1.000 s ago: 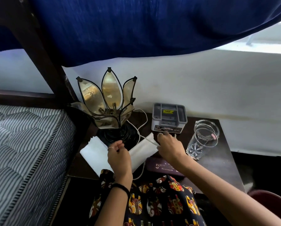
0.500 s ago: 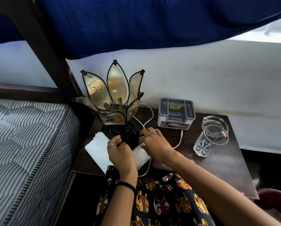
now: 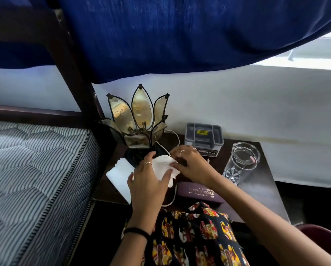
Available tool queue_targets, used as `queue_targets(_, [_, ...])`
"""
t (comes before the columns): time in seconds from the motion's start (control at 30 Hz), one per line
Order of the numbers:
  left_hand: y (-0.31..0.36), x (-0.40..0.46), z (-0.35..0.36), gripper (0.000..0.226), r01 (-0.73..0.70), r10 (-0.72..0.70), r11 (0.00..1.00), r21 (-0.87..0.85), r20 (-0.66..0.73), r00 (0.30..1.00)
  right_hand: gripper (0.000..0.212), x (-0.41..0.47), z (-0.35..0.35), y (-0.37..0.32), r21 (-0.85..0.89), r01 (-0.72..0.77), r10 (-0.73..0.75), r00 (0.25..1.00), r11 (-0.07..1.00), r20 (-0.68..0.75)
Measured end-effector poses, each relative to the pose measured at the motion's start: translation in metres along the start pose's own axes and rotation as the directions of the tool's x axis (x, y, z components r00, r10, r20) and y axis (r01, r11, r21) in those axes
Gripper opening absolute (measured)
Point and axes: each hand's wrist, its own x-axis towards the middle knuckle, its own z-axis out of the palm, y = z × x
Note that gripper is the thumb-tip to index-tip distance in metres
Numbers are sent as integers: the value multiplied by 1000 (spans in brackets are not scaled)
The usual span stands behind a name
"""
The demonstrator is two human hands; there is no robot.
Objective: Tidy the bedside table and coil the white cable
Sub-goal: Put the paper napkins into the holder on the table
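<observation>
On the dark bedside table (image 3: 257, 191) a crumpled white tissue (image 3: 161, 166) is held between both hands in front of the lamp. My left hand (image 3: 148, 181) grips its left side with thumb and fingers. My right hand (image 3: 189, 164) pinches its right edge. A second flat white tissue (image 3: 118, 174) lies at the table's left edge. The white cable (image 3: 173, 197) loops from behind the lamp, passes under my hands and curves down to the table's front edge.
A petal-shaped glass lamp (image 3: 139, 121) stands at the back left. A grey plastic organiser box (image 3: 204, 138) is behind my right hand, a clear glass (image 3: 241, 161) at the right, a purple spectacle case (image 3: 199, 192) at the front. The striped mattress (image 3: 32, 179) lies to the left.
My right hand came left from the grey box to the tissue by the lamp. Both hands have lifted and bunched the right tissue. The view has shifted.
</observation>
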Motion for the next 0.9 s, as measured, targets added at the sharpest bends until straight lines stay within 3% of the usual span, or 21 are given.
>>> queue_targets(0.1, [1,-7,-20,33,18,-14,990,-141,29,999,23,-11,-6,-13,7,16,-16,999,1000,28])
queue_targets(0.17, [4,-10,-31,30,20,-21,981,-191,-1,1000,30,-20,-13,-20,60,-6,6,1000,998,-4])
queue_targets(0.27, [8,-18,-47,22,41,-45,937,-347,-5,999,48,-44,-26,-24,296,-187,202,979,937,-23])
queue_targets(0.33, [7,-24,-56,12,105,-87,850,-517,58,994,56,-64,-33,-25,569,-337,363,929,751,71])
queue_targets(0.4, [7,-33,-62,12,174,-99,719,-673,148,984,54,-84,-40,-27,771,-427,431,875,473,221])
queue_targets(0.47, [8,-41,-66,16,223,-93,605,-765,210,973,46,-99,-47,-30,846,-469,393,849,253,353])
queue_targets(0.57, [12,-53,-69,19,237,-75,541,-807,234,969,41,-117,-56,-36,889,-445,293,869,108,400])
queue_targets(0.67, [17,-63,-71,21,216,-17,553,-805,248,969,38,-126,-64,-39,926,-372,278,898,60,342])
queue_targets(0.9, [27,-69,-78,27,186,142,644,-742,355,924,19,-140,-95,-30,961,-209,258,953,180,159])
